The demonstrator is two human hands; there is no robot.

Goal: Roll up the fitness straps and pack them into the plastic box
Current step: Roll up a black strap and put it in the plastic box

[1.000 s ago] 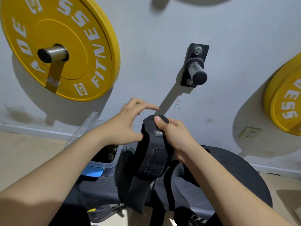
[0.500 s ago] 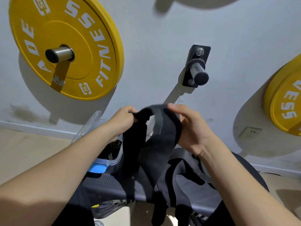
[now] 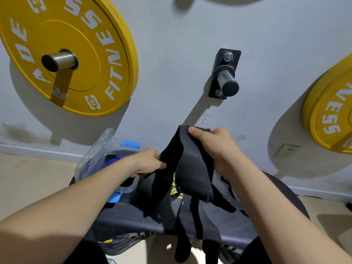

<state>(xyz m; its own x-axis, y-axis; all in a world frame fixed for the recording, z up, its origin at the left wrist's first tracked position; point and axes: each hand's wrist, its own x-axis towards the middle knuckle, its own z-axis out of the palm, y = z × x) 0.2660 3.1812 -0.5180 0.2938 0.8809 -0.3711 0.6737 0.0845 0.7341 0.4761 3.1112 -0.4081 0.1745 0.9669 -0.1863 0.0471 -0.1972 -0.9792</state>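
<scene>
A grey wall is filling most of what I am seeing, with a big yellow weight plate hanging on it up at the left and a second plate showing partly at the right edge. Below them a dark padded counter is running across the room.

The black strap is being held up over the counter, between the two hands. Its top end is sitting in the grip of the right hand, clamped with the thumb on the near face and the fingers behind. From there the strap is hanging down broad and flat, and its tails are trailing over the counter's front edge. The left hand is pinching the strap's left edge lower down, its grip closed on the cloth. More dark straps are lying under it on the counter; I cannot tell them apart.

The plastic box is standing on the counter's left end, just beside the left hand, its clear lid tilting open and dark things lying inside. A steel peg is jutting from the wall above the hands.
</scene>
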